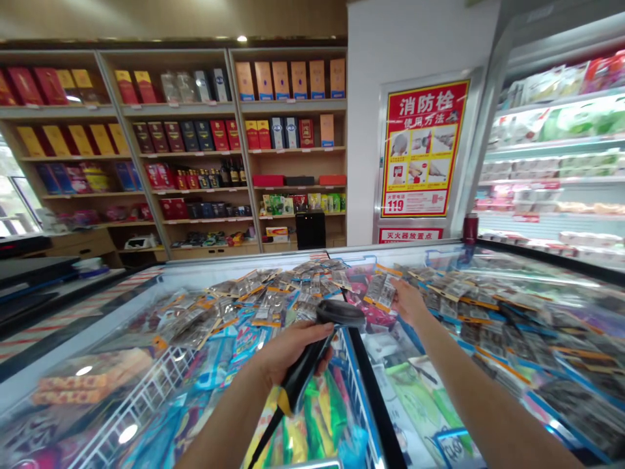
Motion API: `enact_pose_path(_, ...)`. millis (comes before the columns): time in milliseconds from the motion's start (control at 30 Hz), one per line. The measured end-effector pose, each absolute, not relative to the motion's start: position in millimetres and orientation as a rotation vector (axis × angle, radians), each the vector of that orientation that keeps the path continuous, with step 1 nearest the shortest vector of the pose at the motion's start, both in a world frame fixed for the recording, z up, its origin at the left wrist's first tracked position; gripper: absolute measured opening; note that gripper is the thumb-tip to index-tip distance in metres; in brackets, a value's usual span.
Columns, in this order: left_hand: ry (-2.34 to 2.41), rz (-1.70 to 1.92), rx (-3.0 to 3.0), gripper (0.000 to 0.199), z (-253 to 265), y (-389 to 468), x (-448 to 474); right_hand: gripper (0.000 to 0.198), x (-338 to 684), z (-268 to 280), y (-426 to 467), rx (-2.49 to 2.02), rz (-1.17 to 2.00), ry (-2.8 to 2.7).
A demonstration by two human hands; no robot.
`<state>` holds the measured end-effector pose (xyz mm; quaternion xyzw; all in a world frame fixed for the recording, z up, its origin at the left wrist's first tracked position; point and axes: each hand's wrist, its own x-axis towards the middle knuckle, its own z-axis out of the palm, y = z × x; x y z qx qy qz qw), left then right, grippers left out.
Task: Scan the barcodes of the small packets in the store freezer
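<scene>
Everywhere, packets (273, 296) atop the freezer lid (146, 306).

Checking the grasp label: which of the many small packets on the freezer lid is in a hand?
The packet pinched by the right hand; the rest lie loose.

The red fire-hydrant poster (422, 150) reads 消防栓 使用方法, with 119 lower down (small print blurred); the strip below (409, 235) seems to read 灭火器放置点.

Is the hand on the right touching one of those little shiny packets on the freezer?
Touching. The head view shows the right hand with its fingers closed on a small packet and lifting its edge from the pile on the freezer lid.
</scene>
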<state>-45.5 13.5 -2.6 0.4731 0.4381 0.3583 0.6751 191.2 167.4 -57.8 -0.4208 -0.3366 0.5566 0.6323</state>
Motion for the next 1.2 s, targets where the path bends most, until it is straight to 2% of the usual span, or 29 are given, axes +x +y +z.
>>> enact_pose_path(1200,0.990,0.818,1.096,0.036,0,16,-50,0.006,191,-55,166,-1.042,1.152,-0.866)
